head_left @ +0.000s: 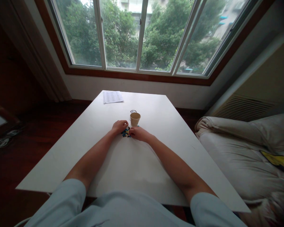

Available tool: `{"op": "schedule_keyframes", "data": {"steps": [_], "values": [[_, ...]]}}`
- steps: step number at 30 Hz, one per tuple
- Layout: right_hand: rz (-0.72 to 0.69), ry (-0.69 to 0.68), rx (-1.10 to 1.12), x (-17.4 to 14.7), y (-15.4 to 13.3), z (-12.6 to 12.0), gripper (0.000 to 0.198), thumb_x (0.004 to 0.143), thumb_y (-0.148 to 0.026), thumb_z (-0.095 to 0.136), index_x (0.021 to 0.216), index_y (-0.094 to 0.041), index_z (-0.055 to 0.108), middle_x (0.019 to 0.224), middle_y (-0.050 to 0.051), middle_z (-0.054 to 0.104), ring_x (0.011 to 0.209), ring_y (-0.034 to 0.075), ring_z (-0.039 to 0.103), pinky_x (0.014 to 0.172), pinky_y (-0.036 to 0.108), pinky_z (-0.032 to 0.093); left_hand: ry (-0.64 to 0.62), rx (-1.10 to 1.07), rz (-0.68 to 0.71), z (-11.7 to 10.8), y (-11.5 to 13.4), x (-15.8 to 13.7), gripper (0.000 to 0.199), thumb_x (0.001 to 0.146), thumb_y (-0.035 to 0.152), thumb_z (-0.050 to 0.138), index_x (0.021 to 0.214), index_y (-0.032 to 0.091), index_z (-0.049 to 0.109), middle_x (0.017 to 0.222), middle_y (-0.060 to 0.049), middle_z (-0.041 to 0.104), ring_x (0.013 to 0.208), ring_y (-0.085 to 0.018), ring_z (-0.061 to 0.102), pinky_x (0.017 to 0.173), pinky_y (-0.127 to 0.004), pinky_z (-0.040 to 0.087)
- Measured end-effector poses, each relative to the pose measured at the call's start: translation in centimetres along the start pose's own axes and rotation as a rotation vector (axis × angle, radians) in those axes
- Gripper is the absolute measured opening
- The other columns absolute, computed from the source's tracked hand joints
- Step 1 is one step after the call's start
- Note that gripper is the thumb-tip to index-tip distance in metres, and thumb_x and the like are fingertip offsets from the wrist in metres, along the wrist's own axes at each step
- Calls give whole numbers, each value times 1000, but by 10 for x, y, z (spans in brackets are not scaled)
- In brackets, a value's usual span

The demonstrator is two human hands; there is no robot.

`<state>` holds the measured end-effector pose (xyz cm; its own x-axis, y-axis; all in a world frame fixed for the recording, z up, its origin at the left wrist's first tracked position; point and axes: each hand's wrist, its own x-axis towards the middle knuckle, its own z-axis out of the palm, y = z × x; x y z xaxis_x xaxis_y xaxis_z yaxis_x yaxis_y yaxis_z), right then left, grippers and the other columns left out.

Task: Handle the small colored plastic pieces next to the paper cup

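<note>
A small pile of blue, dark and yellowish pieces lies on the white table, too small to name by kind. My left hand rests at the pile's left side, its fingers curled in. From the other side my right hand reaches over the pieces with fingertips drawn together. Whatever either hand may hold is too small to make out. Just behind my right hand stands an upright tan paper cup, its mouth facing up; neither hand grips it. A few blue bits show between the cup and my right hand.
Behind the cup lies a thin dark loop. Printed sheets of paper sit at the far left of the white table. A beige sofa stands to the right, and a window is beyond the table.
</note>
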<state>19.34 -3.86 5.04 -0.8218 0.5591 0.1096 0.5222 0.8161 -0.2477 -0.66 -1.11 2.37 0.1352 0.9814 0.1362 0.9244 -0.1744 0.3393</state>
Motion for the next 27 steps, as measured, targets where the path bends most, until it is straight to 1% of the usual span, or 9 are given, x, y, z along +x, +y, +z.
{"op": "schedule_keyframes", "data": {"steps": [13, 20, 27], "values": [[6, 9, -8, 0, -2, 1, 14, 86, -14, 56, 87, -16, 70, 90, 5, 68, 76, 12, 55, 70, 22, 33, 14, -13, 28, 5, -5, 3, 29, 89, 39, 49, 102, 29, 74, 99, -3, 74, 88, -21, 64, 75, -29, 44], [22, 15, 15, 1, 6, 1, 13, 86, -15, 58, 88, -16, 71, 89, 5, 69, 76, 12, 55, 69, 22, 32, 17, -6, 40, 5, -5, 2, 31, 90, 39, 49, 104, 29, 74, 99, -3, 74, 89, -21, 65, 76, -28, 44], [54, 71, 47, -1, 15, 2, 15, 85, -14, 59, 91, -17, 72, 89, 3, 70, 77, 12, 56, 70, 21, 33, 23, -15, 30, 7, -7, 3, 31, 90, 42, 49, 103, 29, 74, 100, -3, 74, 90, -21, 64, 77, -29, 44]]}}
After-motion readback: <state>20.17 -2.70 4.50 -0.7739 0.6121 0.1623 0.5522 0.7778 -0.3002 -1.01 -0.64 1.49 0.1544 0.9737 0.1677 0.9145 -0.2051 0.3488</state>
